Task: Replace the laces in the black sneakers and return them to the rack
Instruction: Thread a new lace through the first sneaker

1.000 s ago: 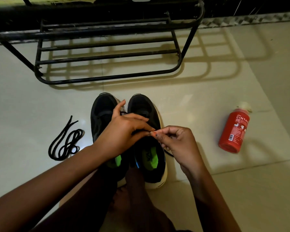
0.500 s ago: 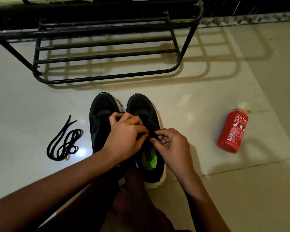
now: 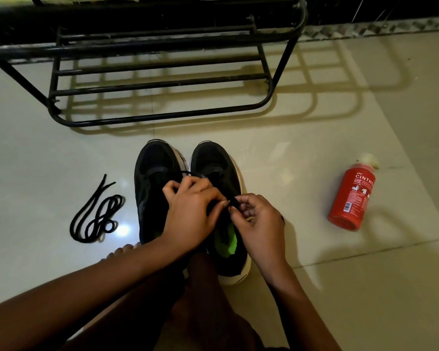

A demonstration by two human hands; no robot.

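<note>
**Black sneakers on the floor, both hands on a lace**

The pair stands side by side on the pale tiled floor, toes pointing toward the black metal rack, which stands apart beyond them. The left hand lies over the lacing of the right-side shoe, fingers curled and gripping the threaded lace. The right hand pinches the same lace between thumb and fingertips, just beside the left hand's fingertips. A green insole shows inside that shoe. A loose lace lies coiled on the floor left of the pair. A red bottle lies on its side well to the right.
</note>
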